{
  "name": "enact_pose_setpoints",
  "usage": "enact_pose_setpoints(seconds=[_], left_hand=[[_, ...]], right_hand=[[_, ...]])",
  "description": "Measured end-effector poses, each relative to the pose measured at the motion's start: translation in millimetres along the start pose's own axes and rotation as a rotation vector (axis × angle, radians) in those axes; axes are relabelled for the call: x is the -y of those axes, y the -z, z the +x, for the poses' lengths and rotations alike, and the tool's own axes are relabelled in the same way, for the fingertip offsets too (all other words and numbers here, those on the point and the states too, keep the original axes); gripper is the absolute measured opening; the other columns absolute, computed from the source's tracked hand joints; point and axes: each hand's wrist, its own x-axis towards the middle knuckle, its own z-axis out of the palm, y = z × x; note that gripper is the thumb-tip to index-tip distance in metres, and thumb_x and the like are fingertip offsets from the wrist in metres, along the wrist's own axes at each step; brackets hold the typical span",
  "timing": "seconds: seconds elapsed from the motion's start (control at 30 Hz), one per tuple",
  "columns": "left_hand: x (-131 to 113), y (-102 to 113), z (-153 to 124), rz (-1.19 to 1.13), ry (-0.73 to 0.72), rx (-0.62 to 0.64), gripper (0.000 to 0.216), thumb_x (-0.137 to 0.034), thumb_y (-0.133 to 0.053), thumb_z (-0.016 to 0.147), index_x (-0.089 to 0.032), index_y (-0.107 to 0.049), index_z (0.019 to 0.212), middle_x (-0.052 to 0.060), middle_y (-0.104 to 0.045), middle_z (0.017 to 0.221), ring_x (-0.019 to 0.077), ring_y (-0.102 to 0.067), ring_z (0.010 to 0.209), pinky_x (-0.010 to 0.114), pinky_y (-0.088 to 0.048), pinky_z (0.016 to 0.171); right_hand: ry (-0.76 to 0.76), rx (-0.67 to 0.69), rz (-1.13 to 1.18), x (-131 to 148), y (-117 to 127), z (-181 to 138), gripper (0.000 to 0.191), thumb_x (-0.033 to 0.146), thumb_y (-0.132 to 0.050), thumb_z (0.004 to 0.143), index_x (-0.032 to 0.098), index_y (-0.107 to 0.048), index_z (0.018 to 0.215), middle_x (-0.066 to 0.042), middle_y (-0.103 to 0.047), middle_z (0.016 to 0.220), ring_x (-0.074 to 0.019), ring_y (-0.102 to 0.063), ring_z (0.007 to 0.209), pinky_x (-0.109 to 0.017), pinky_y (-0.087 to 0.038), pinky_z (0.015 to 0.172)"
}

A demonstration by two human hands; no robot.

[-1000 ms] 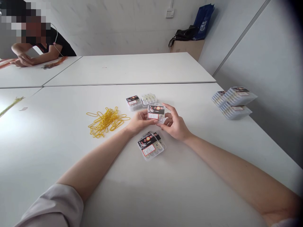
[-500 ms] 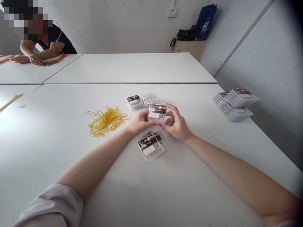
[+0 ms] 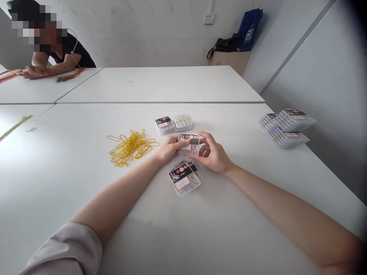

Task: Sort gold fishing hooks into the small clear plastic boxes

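Head view: bands (image 3: 133, 147) (yellow) and stacked boxes (image 3: 292, 121) flank hands (image 3: 216, 156) holding a case (image 3: 195, 140).

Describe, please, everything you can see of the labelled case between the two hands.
The clear plastic case is flat, looks shut and faces label-side up. Its label is black with pale characters and an orange-red burst, above a white, red-edged panel; the contents are too small to identify. The left hand grips its left end, thumb across the label; the right hand curves around its right end, how firmly is unclear. It sits just beyond the overlapping cases.
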Motion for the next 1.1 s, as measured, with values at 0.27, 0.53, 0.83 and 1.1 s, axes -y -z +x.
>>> enact_pose_setpoints(seconds=[0.27,0.53,0.83,1.1], left_hand=[[2,4,4,-0.069,0.021,-0.132,0.045,-0.057,-0.073,0.08,-0.012,-0.071,0.086,0.008,-0.076,0.082,0.0204,-0.069,0.071,0.032,-0.053,0.07],[4,6,4,-0.023,-0.026,-0.136,0.044,-0.055,-0.07,0.083,-0.015,-0.066,0.099,0.006,-0.074,0.083,0.018,-0.069,0.072,0.031,-0.055,0.071],[-5,0,-4,0.302,-0.096,0.043,0.045,-0.055,-0.067,0.087,-0.017,-0.072,0.112,0.01,-0.07,0.125,0.0237,-0.063,0.115,0.034,-0.049,0.098],[-1,4,-1,0.276,0.001,0.111,0.045,-0.054,-0.077,0.079,-0.012,-0.075,0.095,0.007,-0.074,0.092,0.0183,-0.068,0.087,0.031,-0.053,0.083]], right_hand=[[-0.008,0.006,-0.015,3,0,0,0.077,0.044,-0.08,0.075,0.029,-0.044,0.141,-0.006,-0.063,0.11,-0.0114,-0.062,0.059,-0.028,-0.055,0.054],[0.029,-0.045,-0.009,1,-1,0,0.076,0.043,-0.079,0.077,0.029,-0.041,0.142,-0.009,-0.064,0.12,-0.0136,-0.064,0.064,-0.03,-0.057,0.054],[0.306,-0.265,-0.161,-7,0,4,0.071,0.036,-0.077,0.082,0.026,-0.039,0.142,-0.018,-0.044,0.152,-0.0336,-0.047,0.141,-0.055,-0.049,0.107],[0.403,-0.211,-0.325,-3,-1,4,0.071,0.035,-0.076,0.085,0.029,-0.04,0.146,-0.015,-0.053,0.144,-0.0331,-0.051,0.137,-0.055,-0.044,0.114]])
